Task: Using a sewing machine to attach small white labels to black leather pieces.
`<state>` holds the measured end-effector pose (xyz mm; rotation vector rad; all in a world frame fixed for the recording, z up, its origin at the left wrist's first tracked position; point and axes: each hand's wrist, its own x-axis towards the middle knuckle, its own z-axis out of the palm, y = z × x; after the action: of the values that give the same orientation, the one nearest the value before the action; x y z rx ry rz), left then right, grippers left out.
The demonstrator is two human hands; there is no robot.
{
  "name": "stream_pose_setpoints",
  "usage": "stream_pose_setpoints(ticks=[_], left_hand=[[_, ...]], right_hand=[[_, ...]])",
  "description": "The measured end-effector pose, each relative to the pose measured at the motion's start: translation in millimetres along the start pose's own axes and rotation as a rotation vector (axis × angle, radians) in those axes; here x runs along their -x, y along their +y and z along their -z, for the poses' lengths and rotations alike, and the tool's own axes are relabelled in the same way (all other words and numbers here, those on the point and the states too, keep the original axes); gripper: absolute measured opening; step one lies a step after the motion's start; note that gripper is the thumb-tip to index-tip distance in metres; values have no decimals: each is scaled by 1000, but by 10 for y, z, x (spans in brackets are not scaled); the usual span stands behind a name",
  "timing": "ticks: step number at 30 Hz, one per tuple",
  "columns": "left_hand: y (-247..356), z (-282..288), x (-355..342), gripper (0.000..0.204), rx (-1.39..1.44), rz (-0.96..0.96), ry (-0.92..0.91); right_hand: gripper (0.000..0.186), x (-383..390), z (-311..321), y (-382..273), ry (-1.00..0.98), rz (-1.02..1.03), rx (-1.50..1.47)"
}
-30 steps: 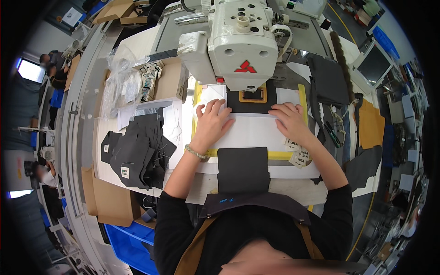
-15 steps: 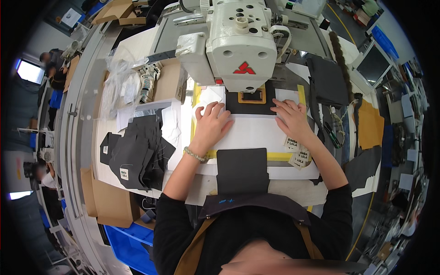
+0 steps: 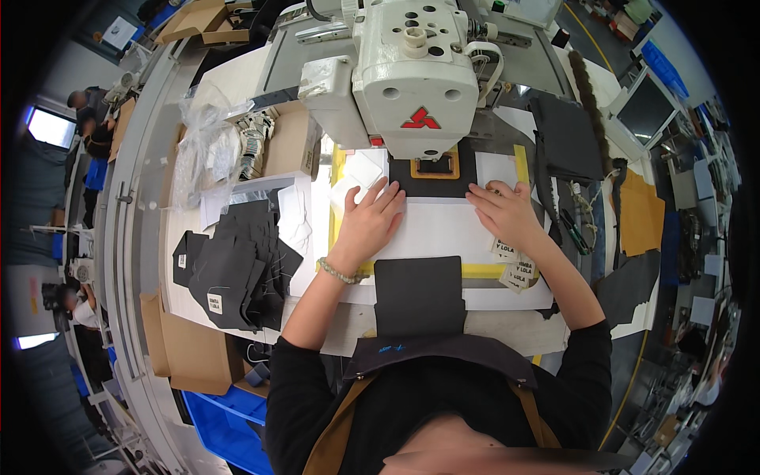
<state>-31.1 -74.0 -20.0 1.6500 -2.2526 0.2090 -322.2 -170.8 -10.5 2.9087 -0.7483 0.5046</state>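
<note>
Watching remotely, I see left hand (image 3: 367, 225), right hand (image 3: 508, 215) spread, gripping nothing, fingertips at near corners of black panel (image 3: 437, 189), lying flat below machine head (image 3: 413, 112); uneven push could skew panel, fingers straying toward orange frame (image 3: 435, 176) could get pinched

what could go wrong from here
Fingertips might get pinched: the left hand and right hand lie close to the sewing machine head.
The dark panel under the orange frame could skew if pressed unevenly.
The loose labels beside the right forearm might get brushed away.
</note>
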Motion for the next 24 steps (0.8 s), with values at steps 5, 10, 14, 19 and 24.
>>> stream_pose_setpoints(ticks=[5, 10, 14, 19, 24], left_hand=[[44, 29, 31, 38, -56, 2, -32], [125, 38, 39, 38, -98, 36, -22], [147, 44, 23, 38, -98, 44, -46], [163, 33, -9, 39, -75, 57, -43], [128, 20, -22, 39, -56, 54, -41]], right_hand=[[39, 53, 58, -87, -33, -55, -44], [41, 92, 51, -120, -28, -92, -65], [43, 99, 52, -104, -26, -95, -81], [45, 138, 58, -75, -27, -99, -77], [49, 216, 320, 89, 1, -369, -189]])
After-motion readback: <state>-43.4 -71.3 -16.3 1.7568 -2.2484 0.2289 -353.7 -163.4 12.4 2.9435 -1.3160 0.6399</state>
